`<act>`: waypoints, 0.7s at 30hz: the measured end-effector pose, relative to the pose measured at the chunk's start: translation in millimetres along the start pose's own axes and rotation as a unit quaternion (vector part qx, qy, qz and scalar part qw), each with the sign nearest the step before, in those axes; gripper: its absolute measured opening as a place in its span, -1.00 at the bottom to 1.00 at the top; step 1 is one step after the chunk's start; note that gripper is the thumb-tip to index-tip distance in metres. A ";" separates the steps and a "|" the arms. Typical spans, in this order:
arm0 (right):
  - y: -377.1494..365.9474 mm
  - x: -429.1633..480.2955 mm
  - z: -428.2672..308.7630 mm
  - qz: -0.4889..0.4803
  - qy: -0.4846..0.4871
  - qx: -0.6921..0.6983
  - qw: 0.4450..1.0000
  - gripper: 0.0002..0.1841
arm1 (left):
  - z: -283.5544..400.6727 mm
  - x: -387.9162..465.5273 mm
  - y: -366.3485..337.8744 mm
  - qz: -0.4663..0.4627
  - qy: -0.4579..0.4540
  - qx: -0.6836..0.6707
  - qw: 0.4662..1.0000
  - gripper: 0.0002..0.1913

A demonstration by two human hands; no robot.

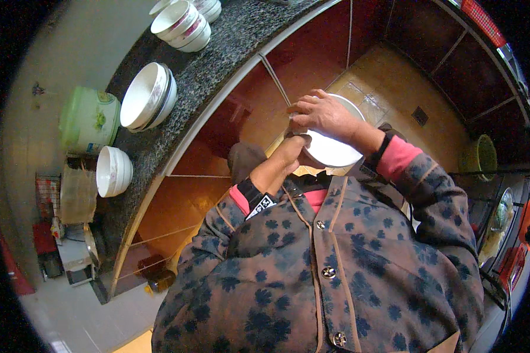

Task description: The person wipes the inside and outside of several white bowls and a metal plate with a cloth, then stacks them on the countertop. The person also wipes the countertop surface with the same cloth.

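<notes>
A round white dish [333, 150] is held before my body, above the floor; whether it is a plate or a shallow bowl I cannot tell. My left hand [290, 153] grips its near left edge, the thumb on the rim and the fingers curled beneath. Across the dish lies my right hand [324, 114], with its bent fingers over the left rim. This hand covers part of the dish, and whatever is under its fingertips is hidden.
On the speckled stone counter [194, 84] at left stand stacked patterned bowls [181, 26], more nested bowls [143, 99], small bowls [114, 171] and a green-and-white container [92, 117]. Red cabinet doors [309, 44] front it. A green basket [484, 156] and black rack [490, 238] are at right.
</notes>
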State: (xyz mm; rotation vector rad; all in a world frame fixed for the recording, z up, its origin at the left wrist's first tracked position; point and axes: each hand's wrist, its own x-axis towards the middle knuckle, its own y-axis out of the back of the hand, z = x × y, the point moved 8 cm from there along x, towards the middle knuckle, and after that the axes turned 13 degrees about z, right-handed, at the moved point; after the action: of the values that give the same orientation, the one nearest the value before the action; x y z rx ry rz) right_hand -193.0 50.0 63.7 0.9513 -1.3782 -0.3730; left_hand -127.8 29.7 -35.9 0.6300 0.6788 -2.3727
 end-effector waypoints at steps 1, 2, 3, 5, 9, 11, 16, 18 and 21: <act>-12.4 -7.0 14.0 -0.060 -0.025 -0.024 0.998 -0.78 | -7.7 0.8 0.5 0.001 0.030 -0.018 0.999 -0.41; -14.8 -11.8 25.5 -0.051 -0.050 -0.056 0.996 -0.76 | -15.2 0.6 0.4 -0.011 0.065 -0.019 0.998 -0.35; -16.6 -18.5 38.3 -0.056 -0.080 -0.081 0.992 -0.74 | -14.8 0.1 -1.3 -0.033 0.058 -0.041 0.997 -0.36; -8.7 -39.0 81.8 -0.080 -0.226 -0.070 0.968 -0.64 | -14.8 -0.7 0.3 -0.046 0.070 -0.079 0.993 -0.37; 22.3 -81.5 99.3 -0.099 -0.387 -0.069 0.914 -0.60 | 10.5 -1.4 11.4 -0.008 -0.059 -0.042 0.997 -0.36; 44.3 -86.2 85.9 -0.045 -0.394 -0.077 0.915 -0.60 | 17.1 -2.6 17.2 0.031 -0.075 -0.017 0.997 -0.39; 74.8 -59.9 54.8 0.137 -0.224 -0.035 0.964 -0.71 | 34.5 -4.6 15.3 0.061 -0.137 0.015 0.989 -0.44; 53.8 -53.1 47.6 0.037 -0.128 -0.030 0.991 -0.73 | 47.0 -6.5 14.7 0.063 -0.206 0.038 0.976 -0.46; 34.5 -60.3 43.2 -0.063 -0.082 -0.126 0.987 -0.73 | 50.5 -2.9 20.2 0.064 -0.206 0.025 0.976 -0.49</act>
State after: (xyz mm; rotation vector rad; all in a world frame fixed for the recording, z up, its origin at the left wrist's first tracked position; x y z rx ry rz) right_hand -256.0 99.1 46.1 0.8131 -1.3841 -0.7169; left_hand -126.5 -13.2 -2.3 0.1794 0.3835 -2.3036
